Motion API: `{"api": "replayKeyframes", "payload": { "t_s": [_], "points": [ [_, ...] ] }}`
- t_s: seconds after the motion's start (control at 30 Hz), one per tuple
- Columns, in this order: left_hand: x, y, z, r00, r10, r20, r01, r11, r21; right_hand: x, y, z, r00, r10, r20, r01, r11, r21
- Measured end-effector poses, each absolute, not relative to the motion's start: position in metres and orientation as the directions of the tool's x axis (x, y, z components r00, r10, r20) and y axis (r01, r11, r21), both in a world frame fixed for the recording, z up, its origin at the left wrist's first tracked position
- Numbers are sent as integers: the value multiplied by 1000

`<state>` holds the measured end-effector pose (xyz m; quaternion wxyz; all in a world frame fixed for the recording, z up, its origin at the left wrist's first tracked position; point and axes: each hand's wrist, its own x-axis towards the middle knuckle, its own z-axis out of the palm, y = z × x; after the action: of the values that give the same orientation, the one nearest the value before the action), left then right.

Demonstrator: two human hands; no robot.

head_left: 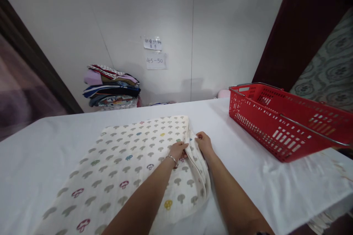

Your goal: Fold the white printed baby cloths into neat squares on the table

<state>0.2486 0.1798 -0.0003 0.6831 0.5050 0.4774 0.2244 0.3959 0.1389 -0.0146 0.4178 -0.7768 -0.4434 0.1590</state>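
A cream cloth (132,161) printed with grey and coloured mushrooms lies spread over the table in folded layers. My left hand (178,151), with a bracelet at the wrist, is closed on the upper layer near the right edge. Just to its right, my right hand (203,142) pinches the cloth's outer edge. Between the hands the layers stand slightly apart, and the right side bulges in a loose curve toward me. The fingertips are partly hidden by the fabric.
A red plastic basket (256,125) with metal handles stands at the right on the white-covered table (237,180). A pile of folded clothes (113,86) is at the back left, against the pale wall. Two paper notes (156,53) hang on that wall.
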Motion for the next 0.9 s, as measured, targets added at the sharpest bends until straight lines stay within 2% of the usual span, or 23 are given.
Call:
{"api": "replayKeyframes", "payload": {
  "t_s": [0.33, 0.57, 0.77, 0.9],
  "points": [
    [249, 178, -1, 439, 800, -410, 130, 395, 910, 401, 134, -14, 514, 847, 137, 549, -202, -811],
    [246, 177, 2, 445, 805, -392, 75, 403, 912, 371, 139, -11, 338, 923, 182, 522, -23, -852],
    [245, 179, 0, 438, 813, -384, 33, 413, 910, 354, 135, -5, 261, 940, 221, 526, 53, -849],
    [245, 180, -1, 443, 811, -382, 20, 417, 909, 352, 135, -3, 270, 941, 205, 571, 15, -821]
  ]
}}
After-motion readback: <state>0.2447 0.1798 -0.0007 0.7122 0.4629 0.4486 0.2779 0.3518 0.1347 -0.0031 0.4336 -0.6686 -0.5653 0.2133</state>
